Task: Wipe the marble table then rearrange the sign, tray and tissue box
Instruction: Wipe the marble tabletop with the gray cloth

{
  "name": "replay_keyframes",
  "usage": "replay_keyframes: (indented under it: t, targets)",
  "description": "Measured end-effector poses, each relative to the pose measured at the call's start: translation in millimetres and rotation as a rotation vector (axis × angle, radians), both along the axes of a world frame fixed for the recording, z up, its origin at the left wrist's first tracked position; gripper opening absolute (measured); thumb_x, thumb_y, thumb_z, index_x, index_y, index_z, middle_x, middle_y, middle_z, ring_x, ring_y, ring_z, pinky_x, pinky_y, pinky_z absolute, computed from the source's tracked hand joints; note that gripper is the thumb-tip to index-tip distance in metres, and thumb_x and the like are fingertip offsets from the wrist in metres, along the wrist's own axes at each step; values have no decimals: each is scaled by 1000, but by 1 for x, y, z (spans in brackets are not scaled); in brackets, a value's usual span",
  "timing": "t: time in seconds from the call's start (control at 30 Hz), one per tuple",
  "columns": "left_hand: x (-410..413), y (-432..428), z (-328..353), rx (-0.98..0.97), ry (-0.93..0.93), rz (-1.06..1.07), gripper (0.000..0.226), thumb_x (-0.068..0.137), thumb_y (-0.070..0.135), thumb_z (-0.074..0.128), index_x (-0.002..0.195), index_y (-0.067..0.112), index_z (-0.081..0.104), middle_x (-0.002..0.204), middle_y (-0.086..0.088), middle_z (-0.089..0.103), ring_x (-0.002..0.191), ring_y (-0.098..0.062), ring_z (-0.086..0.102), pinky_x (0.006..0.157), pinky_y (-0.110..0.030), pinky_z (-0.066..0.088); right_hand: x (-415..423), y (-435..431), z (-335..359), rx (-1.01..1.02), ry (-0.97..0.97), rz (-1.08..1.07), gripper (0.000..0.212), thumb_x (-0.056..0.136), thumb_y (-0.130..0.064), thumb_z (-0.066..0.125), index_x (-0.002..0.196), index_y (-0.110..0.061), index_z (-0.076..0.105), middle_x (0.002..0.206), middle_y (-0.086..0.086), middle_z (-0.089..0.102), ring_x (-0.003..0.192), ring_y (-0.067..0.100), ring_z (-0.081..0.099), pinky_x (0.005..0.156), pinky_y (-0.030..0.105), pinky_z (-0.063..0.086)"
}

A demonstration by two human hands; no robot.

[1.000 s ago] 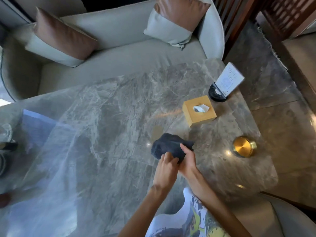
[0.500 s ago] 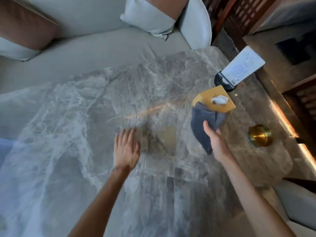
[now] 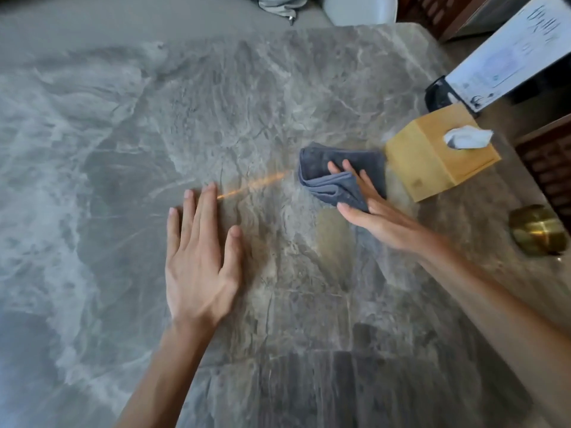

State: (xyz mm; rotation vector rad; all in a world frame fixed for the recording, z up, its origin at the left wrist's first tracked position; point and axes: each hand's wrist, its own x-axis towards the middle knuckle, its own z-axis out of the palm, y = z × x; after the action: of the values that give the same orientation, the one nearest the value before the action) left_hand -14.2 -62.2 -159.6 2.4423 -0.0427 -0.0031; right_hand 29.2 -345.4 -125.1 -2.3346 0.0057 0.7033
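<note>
A grey marble table (image 3: 129, 156) fills the view. My right hand (image 3: 374, 211) presses a folded dark blue cloth (image 3: 321, 177) flat on the marble, fingers spread over it, thumb under its near edge. Just right of the cloth stands a yellow tissue box (image 3: 432, 159) with a white tissue sticking out. Behind it a white sign (image 3: 506, 57) leans in a black round base (image 3: 438, 94). A round brass tray (image 3: 537, 230) sits at the right edge. My left hand (image 3: 200, 254) lies flat and empty on the table.
A grey sofa seat (image 3: 92, 23) and a cushion corner (image 3: 278, 4) lie beyond the table's far edge. Dark wooden slatted furniture (image 3: 550, 162) stands to the right of the table. An orange light streak crosses the marble between my hands.
The cloth went from both hands to my right hand alone, then down flat onto the marble beside the tissue box. My left hand let go and settled flat on the table. The view moved closer.
</note>
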Motion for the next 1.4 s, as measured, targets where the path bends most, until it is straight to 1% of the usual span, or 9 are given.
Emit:
replay_keyframes:
  t: [0.2,0.33,0.43,0.6,1.03,1.17,1.3,1.37,1.4]
  targets:
    - [1,-3,-4,128,9,-43,65,99,46,19,157,17,14,166,2,16,155,-14,1,127,-37,-3,-11,-8,-7,-49,-28,131,68,92,-66,31,152,-52,1,162,-25,-14,148,4,-27,124,51,-8]
    - [1,-3,-7,188,5,-47,65,100,47,18,158,18,12,166,1,13,155,-16,0,127,-41,0,-32,1,-7,-70,-88,223,66,98,-55,30,156,-39,5,164,-19,-13,148,4,-26,124,45,-11]
    - [1,-4,-7,190,2,-42,65,100,47,17,157,17,14,166,1,14,155,-16,1,127,-41,0,-44,9,-4,-96,-137,289,61,101,-43,32,157,-29,12,165,-17,-9,147,-1,-24,122,31,-15]
    - [0,-4,-8,183,-12,-30,64,100,47,18,157,17,16,166,0,16,155,-16,3,127,-41,0,-64,14,0,-85,-145,310,60,102,-40,34,157,-28,13,164,-20,-8,148,0,-22,122,31,-16]
    - [0,-5,-6,171,-15,-31,64,100,46,18,156,16,18,166,0,17,155,-18,3,127,-41,-1,-93,24,-1,-166,-200,403,58,99,-51,27,154,-37,21,166,-11,-12,151,12,-22,122,42,-16]
    - [0,-4,-6,166,-15,-29,65,99,46,18,156,15,19,165,-1,17,155,-18,3,127,-41,0,-96,26,-2,-297,-226,488,72,91,-72,11,156,-40,10,165,-3,-18,151,20,-25,122,53,-10]
    - [0,-5,-6,163,-14,-31,64,100,46,18,156,16,19,166,-1,17,155,-18,3,127,-41,-1,-95,30,0,-437,-170,579,91,75,-85,0,154,-41,-11,160,3,-34,145,23,-37,120,55,-15]
    - [1,-4,-6,163,-18,-30,64,100,46,18,156,16,18,166,-1,17,155,-18,3,127,-40,-1,-93,31,6,-402,-105,589,92,73,-86,2,153,-43,-13,158,1,-39,142,20,-41,120,53,-18]
    - [1,-4,-6,162,-19,-28,64,100,46,18,156,15,19,166,-1,17,155,-17,3,127,-41,-1,-91,32,10,-340,-73,549,90,74,-86,4,154,-45,-7,159,-2,-36,143,16,-40,120,50,-20]
